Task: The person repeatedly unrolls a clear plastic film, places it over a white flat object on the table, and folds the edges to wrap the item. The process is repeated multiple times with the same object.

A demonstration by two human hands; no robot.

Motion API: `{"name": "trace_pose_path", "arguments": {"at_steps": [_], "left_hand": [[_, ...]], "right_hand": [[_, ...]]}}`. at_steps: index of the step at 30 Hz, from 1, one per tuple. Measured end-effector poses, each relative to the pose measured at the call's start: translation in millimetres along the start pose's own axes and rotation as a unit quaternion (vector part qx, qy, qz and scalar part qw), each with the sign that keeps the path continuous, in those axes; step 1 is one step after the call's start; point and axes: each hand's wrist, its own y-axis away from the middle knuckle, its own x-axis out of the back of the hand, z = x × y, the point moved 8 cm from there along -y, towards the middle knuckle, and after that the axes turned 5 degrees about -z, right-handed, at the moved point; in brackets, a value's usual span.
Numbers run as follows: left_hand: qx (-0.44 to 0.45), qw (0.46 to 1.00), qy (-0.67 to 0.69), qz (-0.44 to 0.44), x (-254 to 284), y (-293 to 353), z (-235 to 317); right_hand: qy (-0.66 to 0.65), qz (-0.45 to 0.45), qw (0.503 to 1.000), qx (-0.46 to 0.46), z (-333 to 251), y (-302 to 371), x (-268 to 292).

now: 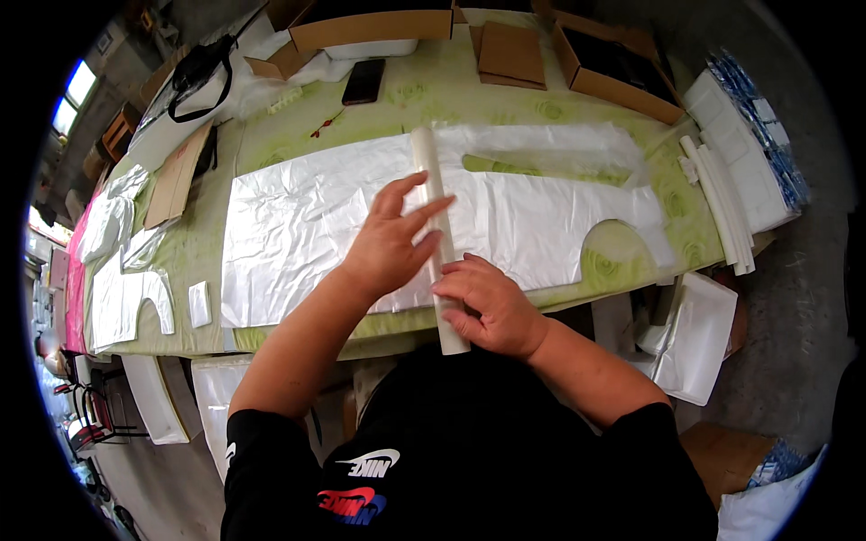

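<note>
A long white tube (422,149) lies lengthwise across a wide sheet of thin white plastic film (298,225), its near end reaching past the table edge towards me. The film is crinkled on the left and has a long slot and a rounded cut-out on the right, like a flattened apron. My left hand (388,234) is over the middle of the tube with its fingers spread apart; whether they press on it is hard to see. Closer to me, my right hand (492,307) has its fingers bent onto the tube, thumb against its side.
A green patterned cloth (325,108) covers the table. Far back are a black phone (363,82) and cardboard boxes (622,63). Folded white plastic pieces (135,288) lie at left. More white tubes (719,203) rest at right, beside a stack of blue-and-white packets (758,117).
</note>
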Motion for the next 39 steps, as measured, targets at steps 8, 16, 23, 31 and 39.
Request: {"name": "trace_pose_path", "arguments": {"at_steps": [8,16,23,31,39], "left_hand": [[-0.011,0.997,-0.020,-0.068,-13,20,-11],[0.067,0.995,0.011,-0.073,6,75,-38],[0.096,0.993,0.024,-0.059,16,86,-47],[0.118,0.991,0.017,-0.060,16,86,-47],[0.104,0.993,0.018,-0.049,19,85,-44]], "right_hand": [[0.193,0.052,0.978,-0.064,61,-36,10],[0.305,-0.087,0.933,-0.170,110,-121,-31],[0.258,0.002,0.878,-0.404,199,-132,32],[0.299,0.221,0.721,-0.584,291,58,312],[0.510,0.215,0.769,-0.321,194,63,318]]}}
